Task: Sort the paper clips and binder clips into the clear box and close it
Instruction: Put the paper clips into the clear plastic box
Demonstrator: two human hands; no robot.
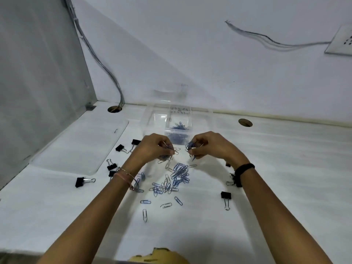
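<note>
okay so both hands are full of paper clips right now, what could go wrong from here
1. The left hand and right hand each pinch a loose bunch of blue and silver wire paper clips; some may drop short of the clear plastic box.
2. Black metal binder clips lie scattered near both wrists and could be knocked farther away.
3. Clips may land in the wrong compartment.

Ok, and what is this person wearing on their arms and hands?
Both forearms are bare, no sleeves and no gloves. The left wrist carries thin bangles and a pinkish thread band. The right wrist carries a plain black band. No rings can be made out on the left hand or the right hand.
</note>
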